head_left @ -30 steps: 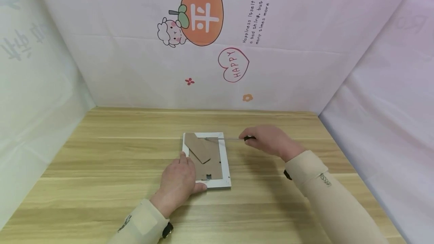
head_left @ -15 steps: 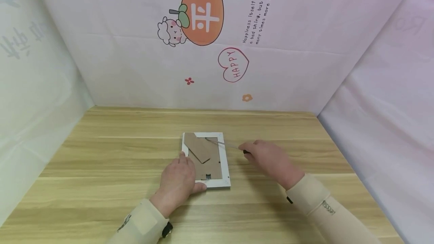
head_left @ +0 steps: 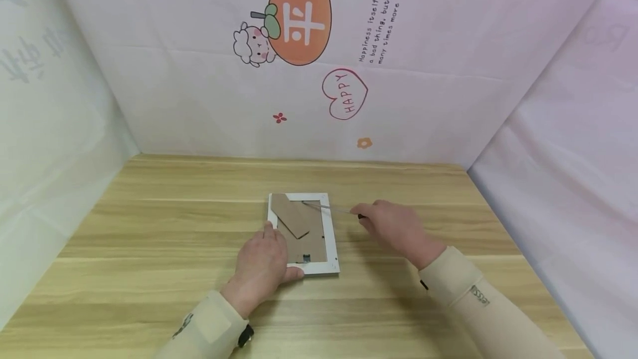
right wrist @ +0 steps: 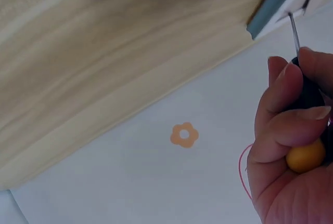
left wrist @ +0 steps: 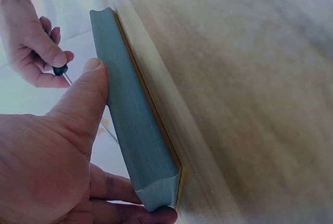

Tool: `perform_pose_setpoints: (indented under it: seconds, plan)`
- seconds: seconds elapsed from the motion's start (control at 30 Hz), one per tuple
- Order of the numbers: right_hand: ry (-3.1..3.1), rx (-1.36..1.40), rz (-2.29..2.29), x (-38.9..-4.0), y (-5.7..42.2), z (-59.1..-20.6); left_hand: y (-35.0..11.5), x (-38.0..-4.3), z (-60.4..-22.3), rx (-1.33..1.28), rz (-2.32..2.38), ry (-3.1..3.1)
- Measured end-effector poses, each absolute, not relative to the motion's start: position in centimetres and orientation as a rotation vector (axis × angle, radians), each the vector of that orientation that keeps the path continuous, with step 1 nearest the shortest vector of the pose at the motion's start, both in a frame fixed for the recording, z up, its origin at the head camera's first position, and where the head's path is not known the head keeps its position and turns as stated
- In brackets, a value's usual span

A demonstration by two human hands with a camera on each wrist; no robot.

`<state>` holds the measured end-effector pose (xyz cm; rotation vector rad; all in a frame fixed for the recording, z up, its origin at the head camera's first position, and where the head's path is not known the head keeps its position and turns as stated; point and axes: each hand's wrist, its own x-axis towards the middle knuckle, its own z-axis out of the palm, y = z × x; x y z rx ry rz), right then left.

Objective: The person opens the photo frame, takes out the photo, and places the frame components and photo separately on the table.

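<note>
A picture frame point(head_left: 331, 244) lies face down on the wooden table, its white border around a brown backing board point(head_left: 311, 220). A folded brown stand leg point(head_left: 290, 216) slants across the board. My left hand point(head_left: 261, 256) grips the frame's near left corner, thumb along the near edge and fingers at the left side. In the left wrist view the frame's side point(left wrist: 130, 109) looks blue-green. My right hand point(head_left: 396, 231) holds a screwdriver point(right wrist: 308, 96) with a dark handle and yellow end. Its thin shaft crosses the border, with the tip at the far inner edge of the frame.
The wooden table point(head_left: 164, 226) runs back to a white printed cloth point(head_left: 209, 104) that stands up behind it. More white cloth hangs at the left point(head_left: 55, 126) and right point(head_left: 563, 159). A small dark metal piece point(head_left: 306, 258) sits near the board's near edge.
My right hand has dropped nearer to me and then risen slightly, tilting the screwdriver's shaft while its tip stays at the far inner edge. The left hand and frame keep their place.
</note>
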<state>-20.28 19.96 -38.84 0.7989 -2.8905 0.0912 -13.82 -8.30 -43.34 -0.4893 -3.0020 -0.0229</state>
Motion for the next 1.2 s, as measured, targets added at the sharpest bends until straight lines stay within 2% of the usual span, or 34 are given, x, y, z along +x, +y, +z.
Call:
perform_pose_setpoints:
  seconds: [0.83, 1.0, 1.2]
  plan:
    - [-3.293, 0.959, 0.273, -25.8, 20.0, -32.6, -8.1, -13.8, -43.5, -0.481, -0.026, -2.981]
    - [-3.268, 0.956, 0.249, -25.4, 19.8, -32.7, -8.1, -13.8, -43.6, -0.478, -0.040, -2.989]
    - [-3.111, 0.945, 0.148, -23.1, 19.4, -34.3, -8.3, -13.8, -43.7, -0.470, -0.049, -3.018]
